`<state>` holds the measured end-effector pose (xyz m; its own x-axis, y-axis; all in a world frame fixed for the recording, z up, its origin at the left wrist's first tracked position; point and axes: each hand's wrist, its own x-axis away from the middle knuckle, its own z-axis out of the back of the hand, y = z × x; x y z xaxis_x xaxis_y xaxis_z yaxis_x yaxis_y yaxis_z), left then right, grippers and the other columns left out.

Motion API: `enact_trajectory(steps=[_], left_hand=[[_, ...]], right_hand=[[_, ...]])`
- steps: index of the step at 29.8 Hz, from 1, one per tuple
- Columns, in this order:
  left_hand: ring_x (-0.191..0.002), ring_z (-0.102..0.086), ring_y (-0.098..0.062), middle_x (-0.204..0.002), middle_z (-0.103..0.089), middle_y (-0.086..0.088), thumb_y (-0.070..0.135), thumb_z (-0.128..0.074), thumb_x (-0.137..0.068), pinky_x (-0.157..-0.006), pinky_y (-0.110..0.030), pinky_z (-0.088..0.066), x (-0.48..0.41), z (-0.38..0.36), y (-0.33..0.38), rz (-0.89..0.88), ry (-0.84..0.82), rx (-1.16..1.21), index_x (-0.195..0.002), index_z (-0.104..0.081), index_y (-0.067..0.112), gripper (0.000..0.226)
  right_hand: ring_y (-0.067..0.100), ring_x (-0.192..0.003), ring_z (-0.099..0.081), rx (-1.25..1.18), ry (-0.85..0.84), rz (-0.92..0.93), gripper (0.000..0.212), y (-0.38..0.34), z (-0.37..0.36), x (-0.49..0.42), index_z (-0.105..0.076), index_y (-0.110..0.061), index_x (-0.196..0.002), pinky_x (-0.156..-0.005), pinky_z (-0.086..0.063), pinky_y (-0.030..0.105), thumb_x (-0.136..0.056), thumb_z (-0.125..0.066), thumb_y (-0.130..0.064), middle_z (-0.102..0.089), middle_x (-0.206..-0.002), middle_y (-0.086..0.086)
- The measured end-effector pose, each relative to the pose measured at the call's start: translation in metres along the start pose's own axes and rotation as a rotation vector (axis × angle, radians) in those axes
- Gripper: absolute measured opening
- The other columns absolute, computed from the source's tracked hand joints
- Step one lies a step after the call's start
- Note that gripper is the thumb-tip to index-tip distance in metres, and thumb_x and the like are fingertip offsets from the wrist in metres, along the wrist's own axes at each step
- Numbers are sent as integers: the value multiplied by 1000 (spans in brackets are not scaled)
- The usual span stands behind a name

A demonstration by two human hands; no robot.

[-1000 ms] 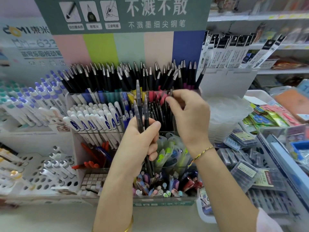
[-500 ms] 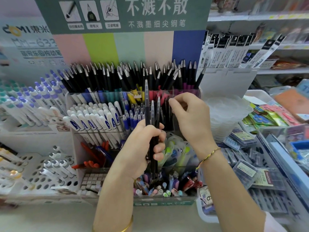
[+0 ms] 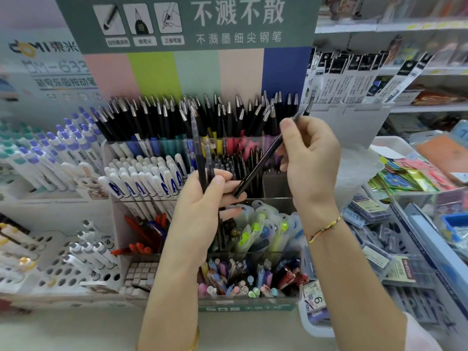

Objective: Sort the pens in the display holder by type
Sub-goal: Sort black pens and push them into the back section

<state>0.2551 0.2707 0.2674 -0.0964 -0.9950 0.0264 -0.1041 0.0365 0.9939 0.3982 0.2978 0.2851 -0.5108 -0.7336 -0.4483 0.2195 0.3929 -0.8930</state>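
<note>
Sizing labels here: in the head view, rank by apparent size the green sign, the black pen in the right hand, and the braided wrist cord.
Largest: green sign.
Then black pen, pinched by the right hand.
Smallest: braided wrist cord.

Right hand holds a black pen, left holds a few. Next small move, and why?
Probably slide the black pen into the bundle that the left hand grips. The right hand pinches it tilted, and its lower end sits right by the left fingers.

Green sign, black-and-white card packets, colourful packets; shelves
</note>
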Motion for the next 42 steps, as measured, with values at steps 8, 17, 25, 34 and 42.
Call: enact_trajectory(steps=[8, 17, 25, 34, 42], left_hand=[[-44, -31, -10, -58, -56, 5, 13, -41, -101, -38, -20, -24, 0, 1, 1, -33, 30, -58, -106, -56, 15, 16], [-42, -33, -10, -58, -51, -1, 5, -32, -97, -37, -20, -26, -1, -2, 2, 99, -45, 172, -93, -49, 6, 18], [-50, -41, -9, -63, -54, 2, 5, -37, -100, -45, -22, -35, 3, -5, -4, 32, -166, 47, -101, -58, 7, 21], [-69, -68, -18, -79, -70, -5, 13, -37, -102, -62, -31, -58, 5, -3, -3, 107, -131, 38, -108, -59, 16, 22], [-44, -32, -8, -58, -55, 6, 12, -38, -102, -36, -17, -23, 2, 3, -7, 61, -48, -47, -106, -57, 12, 20]], right_hand=[[6, -69, -55, 322, 2, 291, 11, 15, -5, 5, -66, -12, -86, -67, -48, 23, -89, -62, -21, -60, -74, -9], [23, -79, -59, 860, -373, 138, 27, 39, -11, 21, -60, -12, -87, -66, -44, 32, -86, -63, -38, -64, -84, 1], [4, -66, -59, 250, -322, -21, 18, 11, 1, 15, -70, -16, -82, -67, -52, 29, -89, -61, -30, -64, -67, -9], [9, -60, -57, -74, -128, -91, 9, 4, 3, 3, -63, -18, -82, -50, -42, 16, -91, -60, -18, -60, -66, -5], [10, -69, -54, 333, -54, 294, 10, 15, -4, 7, -62, -11, -86, -66, -45, 24, -91, -59, -19, -58, -74, -5]])
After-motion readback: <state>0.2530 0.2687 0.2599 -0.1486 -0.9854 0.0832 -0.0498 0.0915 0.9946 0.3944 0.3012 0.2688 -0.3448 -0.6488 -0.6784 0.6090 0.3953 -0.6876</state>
